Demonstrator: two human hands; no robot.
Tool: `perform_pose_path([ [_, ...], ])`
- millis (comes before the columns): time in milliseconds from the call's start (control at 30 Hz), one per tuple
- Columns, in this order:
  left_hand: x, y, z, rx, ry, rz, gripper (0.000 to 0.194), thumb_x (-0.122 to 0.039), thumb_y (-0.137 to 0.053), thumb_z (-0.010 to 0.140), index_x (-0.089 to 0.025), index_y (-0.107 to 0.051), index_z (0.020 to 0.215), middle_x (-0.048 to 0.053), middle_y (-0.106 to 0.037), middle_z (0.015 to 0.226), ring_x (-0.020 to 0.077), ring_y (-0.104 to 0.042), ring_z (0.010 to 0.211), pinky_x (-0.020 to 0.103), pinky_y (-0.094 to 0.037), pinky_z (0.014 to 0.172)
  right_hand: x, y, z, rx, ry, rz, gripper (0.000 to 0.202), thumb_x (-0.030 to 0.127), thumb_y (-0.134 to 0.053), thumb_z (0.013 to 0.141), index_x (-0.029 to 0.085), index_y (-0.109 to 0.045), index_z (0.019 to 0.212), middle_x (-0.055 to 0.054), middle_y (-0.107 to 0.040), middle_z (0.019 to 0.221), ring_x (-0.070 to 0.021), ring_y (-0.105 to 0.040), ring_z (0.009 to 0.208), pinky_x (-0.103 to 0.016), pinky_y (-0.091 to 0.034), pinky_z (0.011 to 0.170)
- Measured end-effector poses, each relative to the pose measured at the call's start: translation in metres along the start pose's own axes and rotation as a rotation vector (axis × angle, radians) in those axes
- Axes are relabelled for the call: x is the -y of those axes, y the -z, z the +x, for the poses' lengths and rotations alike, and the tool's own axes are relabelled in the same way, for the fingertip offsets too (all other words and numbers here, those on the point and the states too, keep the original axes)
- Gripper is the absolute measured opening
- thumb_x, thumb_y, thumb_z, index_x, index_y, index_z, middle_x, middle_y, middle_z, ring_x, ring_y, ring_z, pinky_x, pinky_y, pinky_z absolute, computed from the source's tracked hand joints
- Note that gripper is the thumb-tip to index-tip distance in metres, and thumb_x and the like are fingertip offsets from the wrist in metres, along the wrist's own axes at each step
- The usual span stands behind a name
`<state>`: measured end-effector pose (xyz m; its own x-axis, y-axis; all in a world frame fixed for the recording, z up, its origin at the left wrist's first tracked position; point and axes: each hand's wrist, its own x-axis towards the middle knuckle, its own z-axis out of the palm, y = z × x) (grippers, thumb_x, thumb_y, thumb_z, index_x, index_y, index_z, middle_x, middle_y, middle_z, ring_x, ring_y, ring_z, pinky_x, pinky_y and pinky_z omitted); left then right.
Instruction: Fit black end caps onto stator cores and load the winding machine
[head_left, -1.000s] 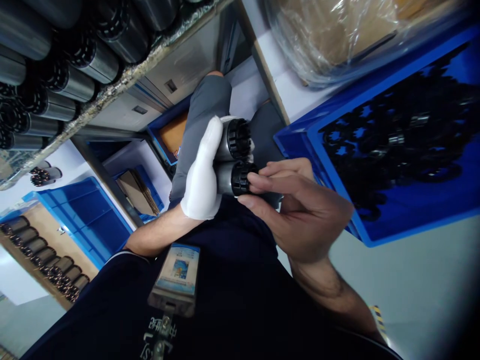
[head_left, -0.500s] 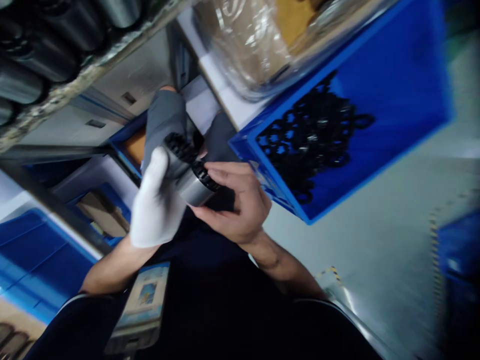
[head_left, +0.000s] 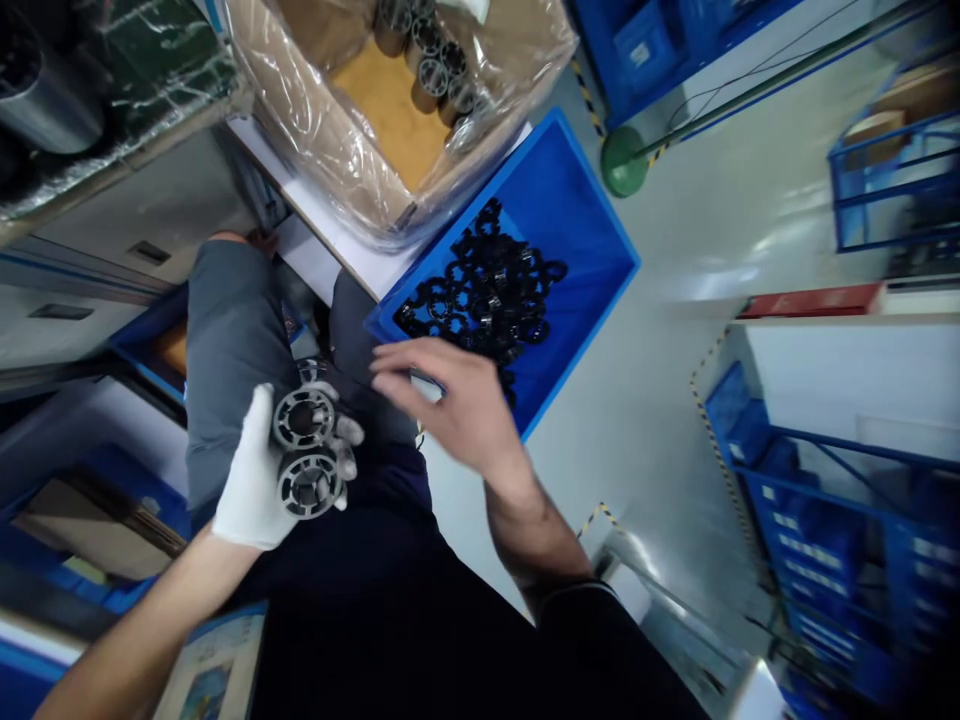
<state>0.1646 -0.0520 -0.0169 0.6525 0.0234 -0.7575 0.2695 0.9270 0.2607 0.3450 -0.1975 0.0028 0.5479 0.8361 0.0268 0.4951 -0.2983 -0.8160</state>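
Observation:
My left hand (head_left: 255, 490), in a white glove with grey fingertips, is wrapped round metal cylinders. Two slotted ring ends face up, an upper one (head_left: 303, 418) and a lower one (head_left: 309, 485), and part of another cylinder (head_left: 311, 370) shows beyond them. My bare right hand (head_left: 457, 405) is off the cylinders, to their right, with its fingers stretched out and slightly blurred; nothing shows in it. Just past it, a blue bin (head_left: 585, 210) holds a heap of black rings (head_left: 487, 290).
Above the bin, a plastic-lined carton (head_left: 337, 150) holds several similar cylinders (head_left: 433, 75). More metal cylinders (head_left: 52, 100) lie on a bench at the upper left. A green round base (head_left: 624, 162) and blue racks (head_left: 825, 540) stand to the right.
My right hand has let go of the cylinder and moved away to the right, fingers spread. My left hand has tilted the cylinders so their ring ends face up. The view has shifted right.

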Motion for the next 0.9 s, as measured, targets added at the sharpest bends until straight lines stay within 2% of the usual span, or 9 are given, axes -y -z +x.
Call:
perform_pose_path([
  [67,0.007,0.005,0.002,0.031,0.051,-0.042,0.068,-0.084,-0.089,0.082,-0.028,-0.07,0.116,0.001,-0.068,0.078,0.0251,-0.07,0.063,0.035,-0.062,0.045,-0.034,0.024,0.015,-0.085,-0.175,-0.211,0.013,0.036,-0.075,0.112,0.025,-0.081,0.108,-0.001,-0.084,0.106,-0.0186,-0.079,0.09,-0.033,-0.064,0.083],
  [100,0.009,0.006,0.002,0.019,0.048,-0.046,0.065,-0.082,-0.085,0.088,-0.027,-0.067,0.117,0.002,-0.067,0.079,0.026,-0.072,0.067,0.035,-0.063,0.047,-0.052,0.032,0.025,-0.072,-0.275,-0.349,0.013,0.034,-0.073,0.112,0.024,-0.08,0.112,-0.002,-0.084,0.109,-0.0192,-0.078,0.088,-0.034,-0.064,0.083],
  [233,0.007,0.005,0.001,-0.039,0.041,-0.009,0.054,-0.073,-0.069,0.104,-0.023,-0.061,0.124,0.006,-0.072,0.091,0.0293,-0.078,0.079,0.035,-0.064,0.048,-0.118,0.035,0.069,0.04,-0.404,-0.513,0.027,0.018,-0.079,0.1,0.015,-0.082,0.127,-0.015,-0.081,0.126,-0.0343,-0.078,0.113,-0.051,-0.061,0.11],
  [333,0.004,0.003,-0.003,-0.031,0.013,0.044,0.075,-0.08,-0.089,0.086,-0.024,-0.059,0.128,0.006,-0.074,0.093,0.0306,-0.078,0.075,0.032,-0.058,0.04,-0.142,0.02,0.092,0.119,-0.444,-0.556,0.031,0.015,-0.081,0.093,0.012,-0.083,0.124,-0.022,-0.075,0.137,-0.0423,-0.073,0.125,-0.057,-0.059,0.116],
  [433,0.002,0.006,-0.007,-0.054,-0.046,0.053,0.091,-0.082,-0.1,0.071,-0.023,-0.06,0.126,0.005,-0.074,0.089,0.03,-0.076,0.071,0.027,-0.05,0.036,-0.147,0.014,0.1,0.143,-0.449,-0.566,0.02,0.014,-0.08,0.091,0.014,-0.083,0.11,-0.021,-0.074,0.138,-0.0413,-0.074,0.123,-0.056,-0.06,0.114],
  [600,0.004,0.018,-0.007,-0.078,-0.164,0.046,0.084,-0.082,-0.095,0.08,-0.02,-0.061,0.125,0.006,-0.077,0.089,0.0264,-0.077,0.071,0.03,-0.062,0.055,-0.124,0.046,0.077,0.021,-0.417,-0.529,0.025,0.011,-0.069,0.096,0.013,-0.08,0.119,-0.019,-0.079,0.129,-0.0353,-0.078,0.108,-0.057,-0.063,0.11],
  [700,0.004,0.017,-0.005,-0.042,-0.226,0.05,0.075,-0.082,-0.087,0.089,-0.02,-0.063,0.124,0.006,-0.077,0.088,0.0248,-0.077,0.071,0.035,-0.068,0.067,-0.081,0.06,0.046,-0.03,-0.352,-0.389,0.035,0.009,-0.062,0.1,0.018,-0.078,0.13,-0.01,-0.083,0.119,-0.0238,-0.079,0.089,-0.042,-0.068,0.087],
  [833,0.0,0.002,-0.003,0.082,-0.292,0.075,0.066,-0.082,-0.073,0.101,-0.02,-0.068,0.121,0.005,-0.076,0.084,0.0245,-0.077,0.071,0.034,-0.066,0.067,-0.004,0.042,0.013,-0.043,0.06,0.015,0.04,0.006,-0.075,0.097,0.03,-0.086,0.128,-0.003,-0.081,0.115,-0.0193,-0.076,0.098,-0.029,-0.058,0.069],
  [900,-0.002,-0.004,-0.003,0.133,-0.343,0.111,0.062,-0.079,-0.066,0.107,-0.02,-0.071,0.121,0.006,-0.077,0.092,0.0238,-0.077,0.072,0.035,-0.066,0.069,0.026,0.023,0.008,-0.047,0.145,0.12,0.041,0.002,-0.077,0.097,0.03,-0.086,0.125,0.0,-0.081,0.112,-0.0175,-0.075,0.097,-0.029,-0.058,0.071],
])
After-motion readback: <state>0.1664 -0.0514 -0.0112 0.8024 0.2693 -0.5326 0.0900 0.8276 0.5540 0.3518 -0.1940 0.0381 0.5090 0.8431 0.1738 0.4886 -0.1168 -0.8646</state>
